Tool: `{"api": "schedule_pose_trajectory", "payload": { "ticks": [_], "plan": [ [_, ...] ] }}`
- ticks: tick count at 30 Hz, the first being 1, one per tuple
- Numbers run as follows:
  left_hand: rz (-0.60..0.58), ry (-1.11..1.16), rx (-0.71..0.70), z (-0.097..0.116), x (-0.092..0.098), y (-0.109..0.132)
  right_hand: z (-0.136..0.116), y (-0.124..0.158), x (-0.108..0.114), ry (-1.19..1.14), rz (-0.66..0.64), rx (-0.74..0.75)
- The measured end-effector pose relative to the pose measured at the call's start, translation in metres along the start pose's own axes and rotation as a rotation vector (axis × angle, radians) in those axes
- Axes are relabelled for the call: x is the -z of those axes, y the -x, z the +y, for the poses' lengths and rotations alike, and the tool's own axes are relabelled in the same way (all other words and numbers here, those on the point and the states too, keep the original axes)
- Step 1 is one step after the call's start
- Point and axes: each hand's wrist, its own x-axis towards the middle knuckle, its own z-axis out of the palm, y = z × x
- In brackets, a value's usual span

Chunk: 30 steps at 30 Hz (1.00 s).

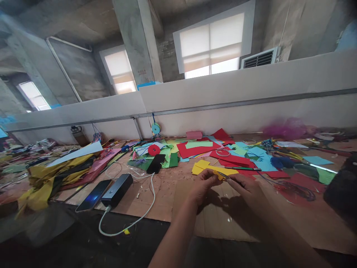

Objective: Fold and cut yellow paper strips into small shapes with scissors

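My left hand (pixel 205 184) pinches a small piece of yellow paper (pixel 219 176) above a sheet of brown cardboard (pixel 212 225). Close beside it, my right hand (pixel 247 186) is closed around a slim metal-tipped tool (pixel 223 174), whose tip meets the yellow paper. The fingers hide most of this tool, so I cannot tell its exact kind. Just beyond my hands lie yellow paper pieces (pixel 201 166), with sheets of red paper (pixel 195 149) behind them.
Left of my hands are a phone (pixel 93 195), a dark power bank (pixel 117 189) with a white cable (pixel 152 201), and a black device (pixel 156 163). Light blue paper (pixel 262 160) and dark blue yarn (pixel 281 162) lie to the right. A white partition (pixel 223 119) borders the table's back.
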Motion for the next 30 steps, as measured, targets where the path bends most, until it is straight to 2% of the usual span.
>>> {"api": "schedule_pose_trajectory", "payload": {
  "ticks": [11,30],
  "plan": [
    [-0.031,-0.058,0.012,0.0003,0.0004,0.0021,-0.0022,-0.0004,0.001,0.04,0.003,-0.009],
    [-0.013,-0.016,0.031,0.0025,-0.0025,0.0027,-0.0004,-0.0016,-0.0007,0.035,0.04,0.033]
  ]
}}
